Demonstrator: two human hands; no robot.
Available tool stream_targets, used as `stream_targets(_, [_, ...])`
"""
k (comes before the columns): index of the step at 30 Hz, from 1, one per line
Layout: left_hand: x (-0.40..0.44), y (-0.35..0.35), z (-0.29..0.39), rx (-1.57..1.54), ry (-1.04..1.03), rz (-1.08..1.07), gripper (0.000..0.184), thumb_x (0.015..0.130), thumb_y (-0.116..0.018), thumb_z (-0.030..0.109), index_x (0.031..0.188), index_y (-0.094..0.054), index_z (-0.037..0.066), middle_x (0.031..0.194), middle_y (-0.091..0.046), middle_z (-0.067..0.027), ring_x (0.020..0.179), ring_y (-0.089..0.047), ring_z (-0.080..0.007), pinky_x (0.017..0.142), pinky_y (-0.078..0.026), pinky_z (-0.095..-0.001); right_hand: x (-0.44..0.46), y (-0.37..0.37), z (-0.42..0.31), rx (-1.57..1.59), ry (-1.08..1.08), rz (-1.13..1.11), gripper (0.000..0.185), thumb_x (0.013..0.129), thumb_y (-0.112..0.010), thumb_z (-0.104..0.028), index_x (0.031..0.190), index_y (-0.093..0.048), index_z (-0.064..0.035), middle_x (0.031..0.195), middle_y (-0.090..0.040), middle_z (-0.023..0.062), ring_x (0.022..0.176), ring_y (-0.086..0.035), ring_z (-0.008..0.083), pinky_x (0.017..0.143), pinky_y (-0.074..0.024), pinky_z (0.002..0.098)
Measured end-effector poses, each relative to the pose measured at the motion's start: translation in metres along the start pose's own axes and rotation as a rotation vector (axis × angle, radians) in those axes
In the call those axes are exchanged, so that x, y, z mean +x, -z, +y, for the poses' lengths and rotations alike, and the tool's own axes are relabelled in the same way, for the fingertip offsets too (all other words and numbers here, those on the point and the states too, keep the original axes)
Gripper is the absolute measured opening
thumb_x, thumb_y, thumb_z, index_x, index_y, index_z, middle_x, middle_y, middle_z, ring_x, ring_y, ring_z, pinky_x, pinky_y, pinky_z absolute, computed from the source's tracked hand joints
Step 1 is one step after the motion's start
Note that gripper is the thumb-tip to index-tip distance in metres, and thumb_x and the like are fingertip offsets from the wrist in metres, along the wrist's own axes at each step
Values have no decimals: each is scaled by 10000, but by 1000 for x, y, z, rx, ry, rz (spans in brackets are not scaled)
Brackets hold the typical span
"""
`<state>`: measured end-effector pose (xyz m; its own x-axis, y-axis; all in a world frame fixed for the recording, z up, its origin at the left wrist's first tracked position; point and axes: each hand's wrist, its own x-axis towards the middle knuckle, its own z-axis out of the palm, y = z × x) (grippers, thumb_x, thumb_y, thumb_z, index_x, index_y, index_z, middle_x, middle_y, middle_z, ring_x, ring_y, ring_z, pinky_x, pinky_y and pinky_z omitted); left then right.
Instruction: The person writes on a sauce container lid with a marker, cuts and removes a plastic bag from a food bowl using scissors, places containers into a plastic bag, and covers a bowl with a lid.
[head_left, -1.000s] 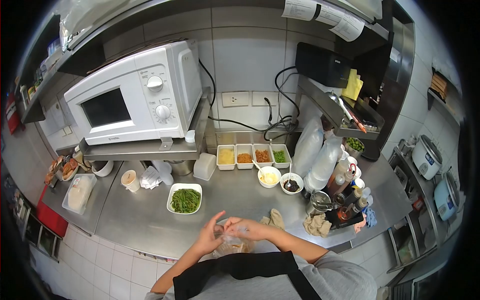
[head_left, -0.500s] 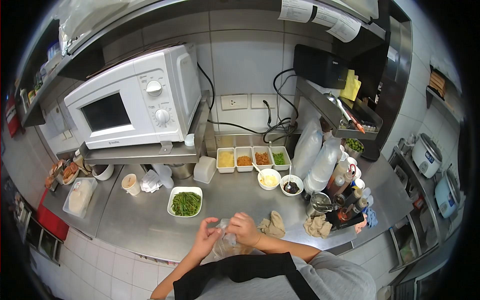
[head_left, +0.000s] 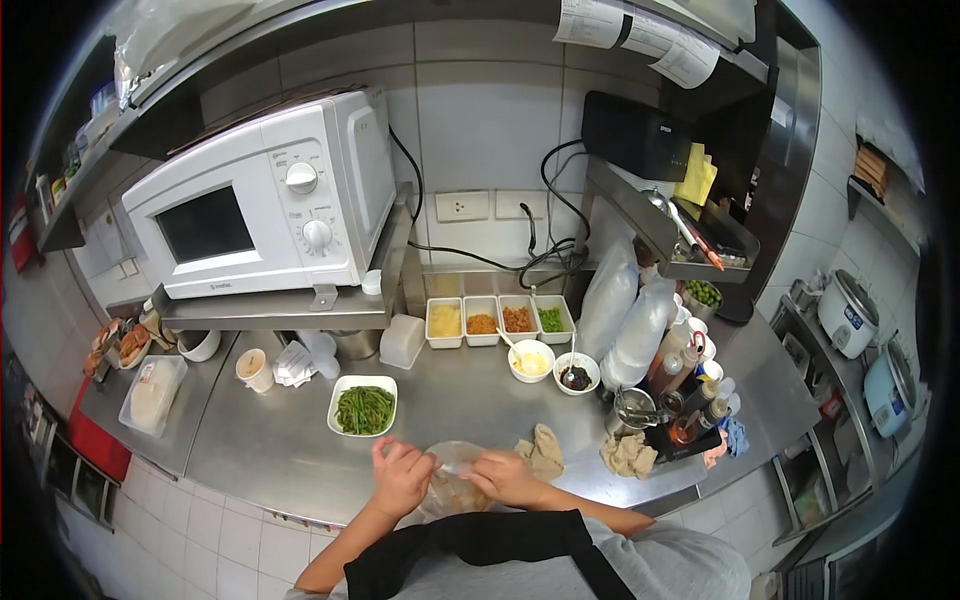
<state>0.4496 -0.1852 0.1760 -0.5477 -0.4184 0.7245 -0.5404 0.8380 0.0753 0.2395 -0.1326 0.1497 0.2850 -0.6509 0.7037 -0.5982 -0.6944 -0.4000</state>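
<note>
A clear plastic bag (head_left: 455, 490) with pale brownish contents hangs close to my body at the counter's front edge. My left hand (head_left: 402, 474) pinches the left side of its mouth, and my right hand (head_left: 503, 476) grips the right side. Between the hands the bag's opening is spread. Just beyond my left hand sits a white square bowl of green beans (head_left: 364, 408). A crumpled beige cloth (head_left: 541, 452) lies right of my right hand. The bag's lower part is partly hidden by the black apron.
Four white trays of toppings (head_left: 500, 320) line the wall, near a bowl with yellowish food (head_left: 531, 361) and a bowl of dark sauce (head_left: 576, 374). Bottles (head_left: 690, 400) crowd the right. A microwave (head_left: 260, 200) stands on a shelf; a paper cup (head_left: 254, 370) is below.
My hands have moved apart, and the bag's mouth between them has widened. My left hand's fingers have closed in on the bag's edge. The view has shifted slightly.
</note>
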Motion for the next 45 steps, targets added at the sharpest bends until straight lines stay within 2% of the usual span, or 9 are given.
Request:
stream_targets(11, [8, -5, -4, -6, -124, -1, 72, 699, -631, 128, 770, -618, 125, 692, -519, -29, 784, -519, -224, 810, -367, -447, -17, -15, 3, -62, -55, -277, 188, 864, -581, -248, 795, -619, -77, 774, -600, 108, 719, -588, 301, 625, -478, 396])
stream_targets(15, [-43, -20, -50, 97, 137, -67, 62, 745, -583, 119, 762, -642, 120, 712, -584, -64, 777, -539, -262, 761, -388, -432, -37, 12, 25, -127, -165, -242, 162, 847, -601, -223, 772, -649, -88, 781, -627, 110, 725, -595, 307, 624, -481, 403])
stream_targets(21, [-95, -30, -59, -436, 860, -145, 251, 877, -563, 273, 954, -647, 49, 969, -653, -135, 940, -591, -333, 884, -415, -463, -48, 42, 30, 89, -668, -389, 221, 819, -666, -274, 912, -671, -73, 787, -628, 104, 761, -607, 294, 670, -483, 370])
stream_targets(27, [-101, -17, -35, -236, 670, -388, 499, 865, -583, 422, 1202, -537, 57, 1373, -447, -143, 1306, -366, -305, 1045, -260, -548, -11, 46, -9, -140, -471, -398, 586, 749, -727, -396, 1208, -535, -86, 1051, -563, 157, 903, -593, 335, 772, -488, 406])
stream_targets(32, [-30, -41, 6, -128, 379, -258, 250, 906, -540, 240, 1084, -585, 71, 1269, -512, -140, 1279, -389, -317, 1029, -285, -539, -31, -10, -7, -263, -466, -376, 417, 797, -672, -380, 1055, -554, -74, 976, -532, 153, 877, -564, 372, 768, -455, 462])
stream_targets(36, [-22, -59, 12, -646, 488, -169, 162, 915, -519, 177, 973, -576, 36, 961, -602, -100, 987, -562, -253, 905, -412, -397, -28, -9, 1, -386, -207, -444, 239, 848, -613, -299, 911, -563, -73, 907, -539, 146, 768, -545, 366, 670, -434, 438])
stream_targets(39, [-16, -49, 2, -1112, 711, -154, 159, 943, -475, 163, 927, -555, 27, 792, -590, -65, 782, -578, -186, 790, -452, -321, -30, -4, 11, -70, -292, -509, 232, 884, -585, -297, 850, -567, -69, 863, -568, 110, 773, -556, 306, 690, -434, 424])
stream_targets(42, [-10, -54, -7, -1394, 733, -79, 191, 969, -425, 161, 904, -544, 27, 744, -571, -46, 713, -556, -143, 721, -461, -296, -3, 23, 30, 675, -1064, -426, 263, 940, -525, -291, 815, -563, -62, 823, -582, 73, 783, -556, 243, 719, -435, 420])
stream_targets(45, [12, -33, -4, -1416, 652, -156, 214, 992, -397, 152, 950, -553, 13, 770, -552, -25, 748, -546, -119, 724, -462, -286, 46, 10, -13, 1151, -958, 221, 309, 980, -466, -280, 770, -528, -63, 779, -566, 43, 760, -539, 190, 714, -435, 392])
